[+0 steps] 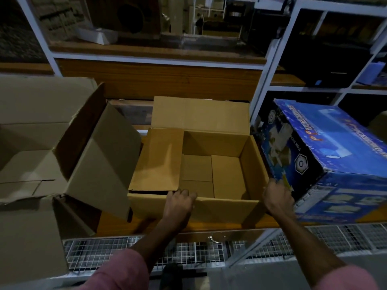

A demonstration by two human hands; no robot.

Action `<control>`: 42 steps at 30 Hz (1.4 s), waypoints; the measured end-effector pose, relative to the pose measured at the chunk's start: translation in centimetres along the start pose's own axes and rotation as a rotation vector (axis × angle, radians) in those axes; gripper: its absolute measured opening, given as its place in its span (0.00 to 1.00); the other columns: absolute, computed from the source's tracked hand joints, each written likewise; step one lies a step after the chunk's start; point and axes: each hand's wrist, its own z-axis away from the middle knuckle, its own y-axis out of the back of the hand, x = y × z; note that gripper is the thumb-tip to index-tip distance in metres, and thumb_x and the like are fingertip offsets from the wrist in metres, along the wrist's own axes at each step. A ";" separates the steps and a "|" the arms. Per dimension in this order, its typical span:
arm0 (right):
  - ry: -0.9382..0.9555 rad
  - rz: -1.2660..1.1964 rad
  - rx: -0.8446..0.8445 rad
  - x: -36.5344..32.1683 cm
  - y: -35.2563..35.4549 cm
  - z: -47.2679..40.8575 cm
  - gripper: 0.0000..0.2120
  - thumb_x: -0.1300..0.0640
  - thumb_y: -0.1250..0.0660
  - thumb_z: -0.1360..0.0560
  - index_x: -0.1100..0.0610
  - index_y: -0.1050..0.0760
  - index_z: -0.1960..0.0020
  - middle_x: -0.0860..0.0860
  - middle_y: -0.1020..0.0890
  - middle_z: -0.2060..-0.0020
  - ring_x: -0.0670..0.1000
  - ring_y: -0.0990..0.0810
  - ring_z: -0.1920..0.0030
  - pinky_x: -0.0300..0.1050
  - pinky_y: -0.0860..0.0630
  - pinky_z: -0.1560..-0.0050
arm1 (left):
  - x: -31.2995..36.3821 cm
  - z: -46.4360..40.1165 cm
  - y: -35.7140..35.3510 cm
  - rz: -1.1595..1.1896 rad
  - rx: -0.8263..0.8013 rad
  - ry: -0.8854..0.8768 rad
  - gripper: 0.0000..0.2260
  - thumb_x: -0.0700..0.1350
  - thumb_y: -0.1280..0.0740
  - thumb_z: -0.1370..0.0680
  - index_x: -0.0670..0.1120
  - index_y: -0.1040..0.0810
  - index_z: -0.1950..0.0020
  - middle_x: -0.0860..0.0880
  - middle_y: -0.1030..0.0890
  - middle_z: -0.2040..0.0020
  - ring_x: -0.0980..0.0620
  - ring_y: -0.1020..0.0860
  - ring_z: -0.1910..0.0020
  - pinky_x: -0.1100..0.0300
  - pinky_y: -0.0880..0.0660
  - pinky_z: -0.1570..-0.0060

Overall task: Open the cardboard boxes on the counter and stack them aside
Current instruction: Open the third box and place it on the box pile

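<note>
A brown cardboard box [226, 208] stands open and empty on the wooden counter [270, 222], its far flap upright and its left flap folded inward. My left hand [180, 203] grips the box's near rim, fingers curled over the edge. My right hand [277, 198] holds the box's right near corner, squeezed between it and a blue printed box [335, 160]. A larger open cardboard box [41, 147] sits at the left, one flap leaning onto the middle box.
The blue printed box rests tilted against a white shelf frame [261, 84] at the right. Wire mesh panels [104, 252] run below the counter's front edge. Wooden shelves [146, 49] with dim clutter rise behind.
</note>
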 end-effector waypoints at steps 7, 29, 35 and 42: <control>0.219 0.074 0.038 -3.6 0.0 2.3 0.19 0.46 0.42 0.18 0.55 0.28 0.33 0.58 0.27 0.33 0.60 0.30 0.33 0.55 0.30 0.34 | -0.2 -0.4 0.6 -0.004 -0.090 -0.037 0.18 0.52 0.41 0.17 0.50 0.35 0.28 0.45 0.28 0.32 0.44 0.29 0.34 0.46 0.35 0.33; 0.661 -0.107 -0.281 -9.2 -1.4 6.1 0.31 0.25 0.54 0.24 0.45 0.26 0.40 0.44 0.22 0.47 0.46 0.26 0.47 0.51 0.30 0.42 | -9.5 0.3 5.6 -0.428 -0.023 0.133 0.31 0.66 0.60 0.18 0.54 0.27 0.29 0.44 0.41 0.19 0.38 0.63 0.20 0.23 0.70 0.36; 0.686 -0.103 -0.243 -9.2 -1.2 6.1 0.32 0.26 0.54 0.24 0.48 0.26 0.43 0.46 0.22 0.50 0.46 0.26 0.51 0.48 0.28 0.46 | -10.2 0.7 3.9 -0.235 -0.044 0.255 0.34 0.66 0.61 0.21 0.52 0.25 0.32 0.45 0.35 0.22 0.41 0.56 0.19 0.22 0.67 0.37; 0.708 -0.097 -0.186 -8.3 -1.7 5.9 0.37 0.23 0.60 0.28 0.48 0.26 0.47 0.45 0.22 0.54 0.46 0.25 0.54 0.46 0.30 0.51 | -9.1 1.5 3.9 -0.209 -0.055 0.280 0.33 0.66 0.59 0.21 0.52 0.24 0.32 0.45 0.34 0.23 0.41 0.54 0.19 0.21 0.67 0.38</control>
